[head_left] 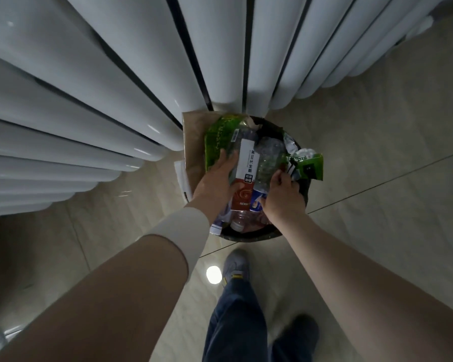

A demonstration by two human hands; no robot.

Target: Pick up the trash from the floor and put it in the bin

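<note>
Far left: white radiator point(94, 74) against the wall. Brown cardboard point(194, 142) wedged between radiator and bin. Left hand point(217, 181), fingers spread flat, pressing on a green wrapper point(217, 137) and a white-and-red box point(246, 176) on top of the pile. Dark bin point(249, 235) heaped over the rim with trash, clear bottles point(268, 158) included. Right hand point(280, 194) curled, pinching a green packet point(307, 165) hanging at the bin's right edge. Floor point(377, 165) shows no loose trash in view. Judged nearly done: only tucking the packet in and compacting left.
</note>
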